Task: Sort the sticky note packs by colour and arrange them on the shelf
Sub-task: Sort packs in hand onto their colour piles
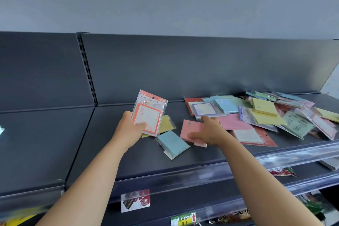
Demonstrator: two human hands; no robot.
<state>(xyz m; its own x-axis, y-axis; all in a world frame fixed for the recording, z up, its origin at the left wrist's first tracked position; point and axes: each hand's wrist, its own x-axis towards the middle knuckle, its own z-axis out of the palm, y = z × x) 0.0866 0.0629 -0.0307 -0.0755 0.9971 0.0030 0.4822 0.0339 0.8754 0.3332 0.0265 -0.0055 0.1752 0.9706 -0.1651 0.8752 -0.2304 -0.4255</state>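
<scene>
My left hand (131,128) holds an orange-framed sticky note pack (149,113) tilted up above the dark shelf (110,134). Under it lies a yellow pack (166,124), and a light blue pack (172,143) rests just in front. My right hand (209,132) lies flat on a pink pack (190,128), thumb at its front edge. A mixed pile of packs (266,113), pink, yellow, blue, green and purple, spreads to the right, with a purple-framed pack (203,109) just beyond my right fingers.
The shelf's left section (42,143) is bare dark metal. A clear price rail (201,174) runs along the front edge. Lower shelves hold a label card (135,200), a yellow price tag (183,218) and other goods at the right.
</scene>
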